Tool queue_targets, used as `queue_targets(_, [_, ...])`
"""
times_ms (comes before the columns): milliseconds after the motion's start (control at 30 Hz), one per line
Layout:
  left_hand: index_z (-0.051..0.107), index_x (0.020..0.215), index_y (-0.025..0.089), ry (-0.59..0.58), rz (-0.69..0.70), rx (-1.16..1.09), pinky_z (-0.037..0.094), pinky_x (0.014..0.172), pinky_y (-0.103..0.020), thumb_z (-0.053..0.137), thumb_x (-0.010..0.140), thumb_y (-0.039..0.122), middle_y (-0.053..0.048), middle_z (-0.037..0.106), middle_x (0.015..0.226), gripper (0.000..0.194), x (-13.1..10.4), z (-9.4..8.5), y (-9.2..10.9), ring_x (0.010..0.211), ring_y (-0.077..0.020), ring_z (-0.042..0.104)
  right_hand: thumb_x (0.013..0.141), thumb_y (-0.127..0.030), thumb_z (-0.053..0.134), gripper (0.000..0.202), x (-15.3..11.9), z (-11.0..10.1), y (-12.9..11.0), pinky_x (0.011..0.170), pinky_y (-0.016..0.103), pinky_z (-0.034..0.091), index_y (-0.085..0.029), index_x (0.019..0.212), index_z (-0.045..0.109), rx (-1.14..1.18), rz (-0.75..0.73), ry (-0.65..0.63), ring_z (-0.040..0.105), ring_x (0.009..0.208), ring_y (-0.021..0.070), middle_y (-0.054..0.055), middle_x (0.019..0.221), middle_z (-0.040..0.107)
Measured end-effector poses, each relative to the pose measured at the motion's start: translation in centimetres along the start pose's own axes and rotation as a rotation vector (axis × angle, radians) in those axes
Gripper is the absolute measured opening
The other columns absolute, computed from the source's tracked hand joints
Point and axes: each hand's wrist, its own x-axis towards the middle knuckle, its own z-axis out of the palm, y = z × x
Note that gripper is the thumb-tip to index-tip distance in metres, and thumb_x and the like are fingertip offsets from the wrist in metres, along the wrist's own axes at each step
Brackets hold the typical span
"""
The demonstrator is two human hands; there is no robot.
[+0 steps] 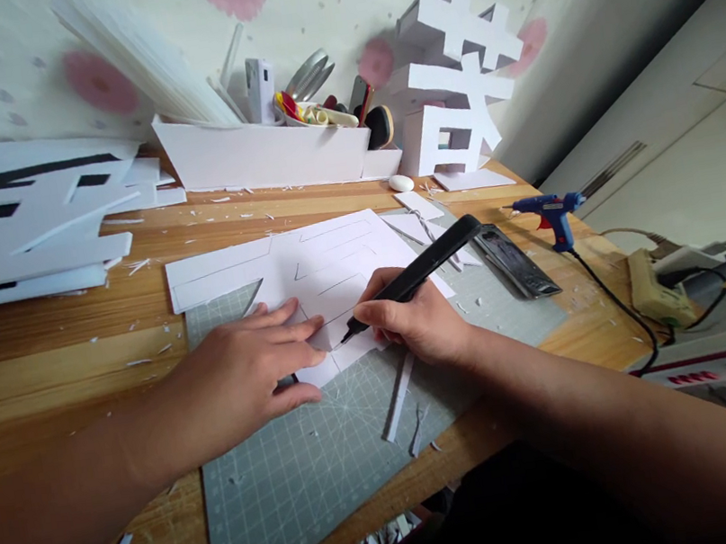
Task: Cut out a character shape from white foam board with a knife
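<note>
A white foam board sheet (pixel 339 248) with drawn lines lies on a grey gridded cutting mat (pixel 280 493). My left hand (pixel 260 360) rests flat on the sheet's lower left part, fingers spread, holding nothing. In my right hand (pixel 410 315) is a black craft knife (pixel 432 254), gripped like a pen. Its narrow tip touches the board just right of my left fingertips, beside a line near the lower edge. Something dark shows partly under my left hand. A thin white strip (pixel 399 398) lies on the mat below my right hand.
A blue glue gun (pixel 555 214) with a black cord stands at the right, near a power strip (pixel 662 286). A dark flat case (pixel 517 260) lies on the mat. Behind are white block characters (pixel 445 87), a tool box (pixel 264 155) and stacked board scraps (pixel 21 223).
</note>
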Motion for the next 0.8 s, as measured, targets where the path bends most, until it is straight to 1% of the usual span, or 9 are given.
queue_targets(100, [0.074,0.113,0.024,0.011,0.022,0.037,0.060,0.094,-0.062,0.084,0.081,0.032,-0.008,0.072,0.130,0.035,0.1,-0.2,0.1,0.123,-0.0424,0.064,0.070,-0.041,0.083,0.030,0.0,-0.1,-0.2,0.043,0.022,0.035,-0.019,0.068,0.063,-0.022,0.012,-0.013,0.048,0.047,0.0085,-0.005,0.051,0.057])
queue_targets(200, [0.074,0.110,0.023,0.015,0.029,0.041,0.060,0.094,-0.061,0.085,0.079,0.028,-0.008,0.072,0.129,0.033,0.2,-0.4,0.3,0.123,-0.0415,0.065,0.071,-0.042,0.083,0.031,0.2,-0.3,-0.1,0.042,0.022,0.034,-0.019,0.068,0.063,-0.004,0.019,-0.033,0.049,0.044,0.0085,-0.004,0.049,0.059])
queue_targets(300, [0.073,0.110,0.024,-0.017,-0.014,0.027,0.058,0.100,-0.059,0.078,0.086,0.026,-0.005,0.071,0.132,0.025,0.1,-0.4,0.5,0.128,-0.0375,0.062,0.071,-0.041,0.083,0.030,0.3,-0.5,0.2,0.040,0.022,0.033,-0.019,0.069,0.063,0.019,0.018,-0.028,0.048,0.042,0.0082,-0.005,0.048,0.059])
queue_targets(367, [0.073,0.112,0.024,-0.046,-0.029,0.014,0.057,0.102,-0.060,0.073,0.089,0.026,-0.005,0.070,0.134,0.022,0.1,-0.4,0.6,0.131,-0.0367,0.060,0.071,-0.040,0.082,0.029,0.3,-0.7,0.3,0.039,0.022,0.032,-0.019,0.069,0.063,0.020,0.013,-0.015,0.047,0.040,0.0079,-0.005,0.048,0.058])
queue_targets(433, [0.073,0.111,0.023,-0.057,-0.026,0.007,0.057,0.102,-0.061,0.071,0.090,0.026,-0.006,0.070,0.134,0.021,0.1,-0.5,0.5,0.132,-0.0375,0.059,0.071,-0.039,0.082,0.028,0.3,-0.8,0.3,0.038,0.022,0.032,-0.019,0.068,0.063,0.009,0.010,-0.003,0.046,0.040,0.0077,-0.005,0.047,0.058])
queue_targets(533, [0.074,0.108,0.023,-0.066,-0.018,0.011,0.058,0.099,-0.061,0.074,0.088,0.028,-0.007,0.071,0.131,0.020,0.1,-0.5,0.5,0.130,-0.0385,0.061,0.071,-0.040,0.081,0.027,0.3,-1.0,0.2,0.039,0.022,0.032,-0.019,0.069,0.064,-0.013,0.011,-0.005,0.046,0.041,0.0078,-0.004,0.048,0.058])
queue_targets(700, [0.074,0.106,0.020,-0.027,0.018,0.023,0.060,0.096,-0.061,0.074,0.088,0.023,-0.010,0.072,0.130,0.018,0.2,-0.9,0.5,0.126,-0.0397,0.063,0.072,-0.039,0.081,0.026,0.4,-1.4,0.2,0.039,0.022,0.033,-0.018,0.069,0.064,-0.027,0.003,-0.010,0.047,0.042,0.0079,-0.004,0.049,0.059])
queue_targets(800, [0.075,0.105,0.019,-0.021,0.045,0.004,0.060,0.094,-0.063,0.073,0.089,0.024,-0.011,0.072,0.129,0.017,0.3,-1.1,0.6,0.123,-0.0416,0.065,0.073,-0.039,0.081,0.026,0.5,-1.8,0.3,0.039,0.022,0.033,-0.018,0.070,0.065,-0.038,0.000,-0.015,0.047,0.042,0.0081,-0.004,0.050,0.059])
